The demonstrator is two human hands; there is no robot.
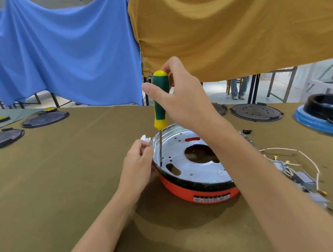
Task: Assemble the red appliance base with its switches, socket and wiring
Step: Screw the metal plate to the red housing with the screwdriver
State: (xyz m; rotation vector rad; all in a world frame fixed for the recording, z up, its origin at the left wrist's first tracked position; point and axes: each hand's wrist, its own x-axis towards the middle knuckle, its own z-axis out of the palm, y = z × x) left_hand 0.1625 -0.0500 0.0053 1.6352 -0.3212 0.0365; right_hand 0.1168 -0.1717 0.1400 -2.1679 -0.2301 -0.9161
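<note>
Above base [198, 190], right hand [181, 97] around screwdriver [159, 99]

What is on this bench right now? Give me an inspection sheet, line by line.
Surface: table covered in olive-brown cloth.
Job's things: red appliance base with a silver metal plate on top; green-and-yellow screwdriver upright, tip at a hole near the plate's left edge.
Clutter: dark round lids far left, another far right; blue-and-black appliance at the right edge.
Grippers: right hand grips the screwdriver handle; left hand pinches a small white part at the base's rim.
Cables: white wiring with connectors lies right of the base.
Surroundings: blue cloth and mustard cloth hang behind.
</note>
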